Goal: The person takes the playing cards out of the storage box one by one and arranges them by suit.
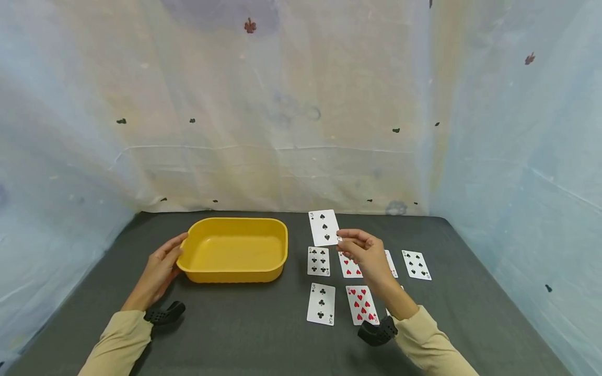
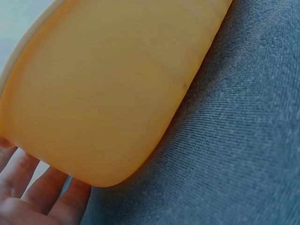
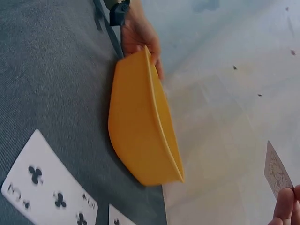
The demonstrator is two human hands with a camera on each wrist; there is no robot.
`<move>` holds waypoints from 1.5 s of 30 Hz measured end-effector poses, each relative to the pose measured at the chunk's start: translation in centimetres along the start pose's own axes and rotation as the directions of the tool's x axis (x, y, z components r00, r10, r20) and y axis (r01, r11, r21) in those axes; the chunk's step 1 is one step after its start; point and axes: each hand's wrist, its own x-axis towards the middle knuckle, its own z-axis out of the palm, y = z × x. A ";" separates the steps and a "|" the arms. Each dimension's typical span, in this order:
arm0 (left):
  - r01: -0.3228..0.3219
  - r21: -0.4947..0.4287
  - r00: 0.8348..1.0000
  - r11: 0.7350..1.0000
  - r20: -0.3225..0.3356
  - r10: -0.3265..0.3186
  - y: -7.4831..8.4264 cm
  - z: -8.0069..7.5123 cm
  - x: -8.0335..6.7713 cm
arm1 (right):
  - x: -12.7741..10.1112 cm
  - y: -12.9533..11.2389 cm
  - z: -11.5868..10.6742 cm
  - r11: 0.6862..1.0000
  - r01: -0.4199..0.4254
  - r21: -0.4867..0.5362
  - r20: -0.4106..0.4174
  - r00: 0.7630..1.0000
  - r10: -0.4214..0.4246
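Right hand (image 1: pixel 369 256) pinching the 3 of spades (image 1: pixel 324 228) by its lower right corner, thumb and fingertips curled on it, card lifted off the table (image 1: pixel 263 334) and held face up, just right of the tub (image 1: pixel 233 250) and above the laid-out cards; in the right wrist view only a sliver of the card's patterned back (image 3: pixel 276 172) next to a fingertip. Left hand (image 1: pixel 157 271) resting flat against the tub's left wall, fingers fairly straight, touching rather than clamping, looks like steadying only; left wrist view confirms fingers (image 2: pixel 42 197) under the rounded yellow corner (image 2: pixel 108 93). On the cloth: 6 of clubs (image 1: pixel 318 261) directly below the held card, 3 of clubs (image 1: pixel 321 304) nearer, red hearts card (image 1: pixel 362 305) beside that, another hearts card (image 1: pixel 348 266) partly hidden under the right hand, a spades card (image 1: pixel 416 265) off to the right, well apart from the tub. Tub empty as far as visible. Handling judgement: card very light, thin, flexible, slick faced, likely to slide or flutter if grip loosens, bends easily if squeezed mid-face; corner or short-edge pinch as now looks adequate. Flat cards on the grey fabric probably hard to lift straight up, better to catch an edge or a corner. Tub looks like rigid light plastic, likely to skid on the cloth if bumped
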 end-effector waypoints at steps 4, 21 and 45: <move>-0.002 0.002 1.000 1.000 0.006 0.002 0.0 -0.1 0.0 | -0.7 -0.3 -1.4 1.000 0.013 -0.005 -0.020 1.000 -0.013; -0.010 0.014 1.000 1.000 0.010 0.010 -0.7 -0.6 -0.1 | -5.0 0.2 -8.6 1.000 0.013 -0.028 -0.150 0.989 -0.017; -0.031 -0.002 0.999 1.000 0.025 0.031 -0.6 -0.8 -0.3 | -9.4 2.3 -15.7 0.977 -0.179 -0.112 -0.307 0.942 0.138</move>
